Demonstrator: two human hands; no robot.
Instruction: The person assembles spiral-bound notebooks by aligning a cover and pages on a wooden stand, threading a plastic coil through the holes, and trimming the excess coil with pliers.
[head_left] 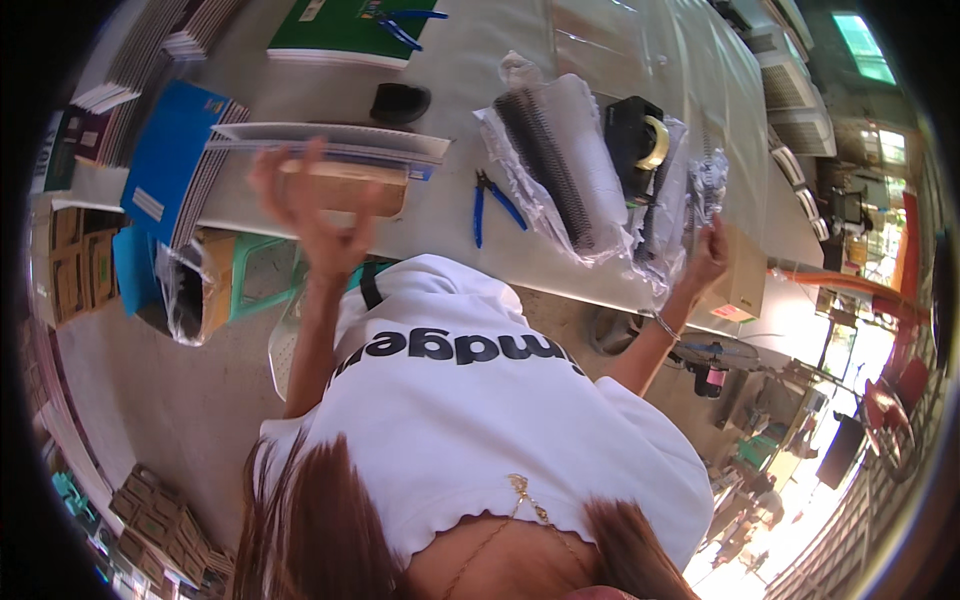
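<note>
My left hand (325, 220), blurred by motion, is raised with fingers spread in front of a stack of white-paged booklets (400, 146) and a brown wooden block (385, 190). My right hand (710, 255) has its fingers closed at the edge of a crinkled clear plastic wrap (708, 180); what they hold is too small to make out. Left of that hand lie paper-wrapped bundles of black spiral binding wire (545, 165). A black tape dispenser (625, 130) with a yellowish tape roll (654, 143) rests on them. Blue-handled pliers (497, 208) lie between my hands.
Blue spiral notebooks (175, 150) overhang the table's left side. A green notebook (340, 30) with blue cutters (400, 28) on it lies at the back, near a black object (400, 102). A cardboard box (735, 275) stands beside my right hand. A green stool (262, 275) is below left.
</note>
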